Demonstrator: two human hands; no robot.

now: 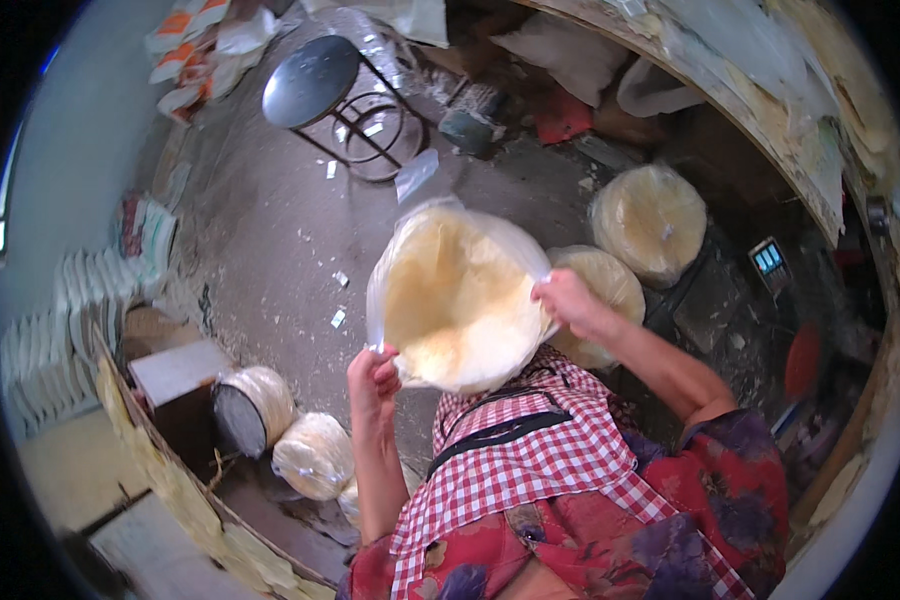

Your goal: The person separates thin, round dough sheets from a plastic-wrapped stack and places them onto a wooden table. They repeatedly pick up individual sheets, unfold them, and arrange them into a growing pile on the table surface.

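Observation:
A large stack of thin, round, pale yellow sheets (457, 300) stands before me inside a clear plastic bag (487, 225), its bag mouth open towards me. My left hand (373, 371) grips the bag's edge at the lower left of the stack. On the right side, my right hand (570, 300) pinches a gathered part of the same bag. Beneath my right forearm, partly covered, is a wrapped round stack (607, 289). Another plastic-wrapped stack (649, 223) sits just beyond it. What the sheets are made of cannot be told.
A round metal stool (313, 81) stands on the floor ahead. At lower left lie wrapped round bundles (313, 455) beside a box (180, 369). Folded white sacks (49, 352) line the left wall. A wooden table edge (750, 112) curves along the right.

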